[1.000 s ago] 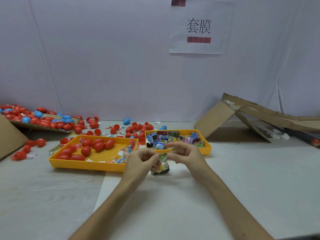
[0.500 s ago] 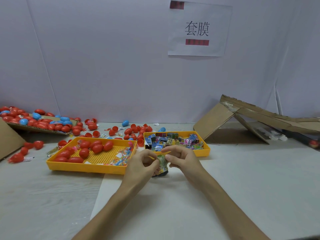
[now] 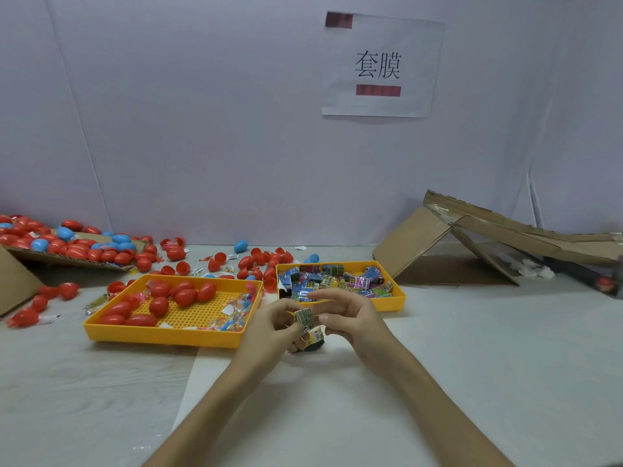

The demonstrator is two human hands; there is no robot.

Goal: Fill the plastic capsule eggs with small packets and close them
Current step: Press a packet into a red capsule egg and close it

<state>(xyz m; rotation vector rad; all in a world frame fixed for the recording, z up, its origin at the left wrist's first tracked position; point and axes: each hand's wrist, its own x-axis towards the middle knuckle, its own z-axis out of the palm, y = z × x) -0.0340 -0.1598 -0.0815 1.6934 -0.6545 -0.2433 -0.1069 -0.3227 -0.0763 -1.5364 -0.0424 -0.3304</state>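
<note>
Both hands meet just above the table in front of the trays, pinching a small printed packet (image 3: pixel 305 320) between them. My left hand (image 3: pixel 271 326) grips its left side and lower end, where the packet's dark, yellow-marked end (image 3: pixel 315 338) hangs. My right hand (image 3: pixel 350 318) holds the right edge with thumb and fingers, the forefinger stretched over the top. A large yellow tray (image 3: pixel 161 333) on the left holds several red capsule eggs (image 3: pixel 185 296) and clear toy bags (image 3: pixel 236 318). A smaller yellow tray (image 3: pixel 394 301) behind my hands is heaped with coloured packets (image 3: pixel 337 279).
Loose red and blue eggs (image 3: pixel 175 252) and egg halves lie scattered behind the trays and on a cardboard sheet (image 3: pixel 67 259) at far left. A collapsed cardboard box (image 3: pixel 472 241) stands at the right rear. A white wall with a paper sign (image 3: pixel 381 65) closes the back.
The packet has been folded shorter and turned between my fingers. Both hands stayed in front of the small tray, shifting slightly.
</note>
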